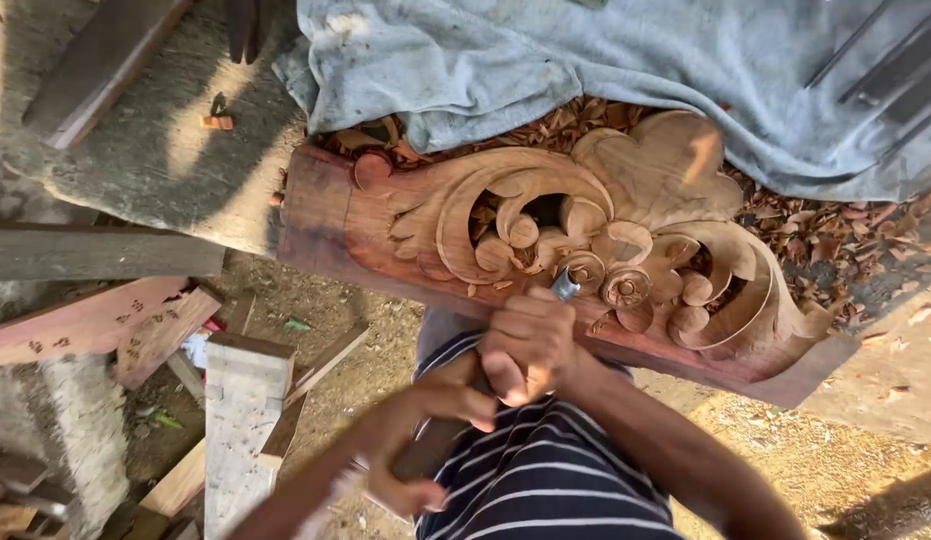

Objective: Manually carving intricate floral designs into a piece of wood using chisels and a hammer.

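On a rough outdoor counter [135, 170] strewn with shavings, carved wooden panel [545, 240] lying flat for cutting, right hand [525, 345] clenched low around gouge [563, 287], left hand [425, 440] grasping its handle, steering.

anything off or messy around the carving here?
Nothing damaged. Loose wood chips litter the bench and lie in the openings of the carved wooden panel. The grey cloth is rumpled over the panel's far edge. Both hands, right hand and left hand, grip the chisel at the carving.
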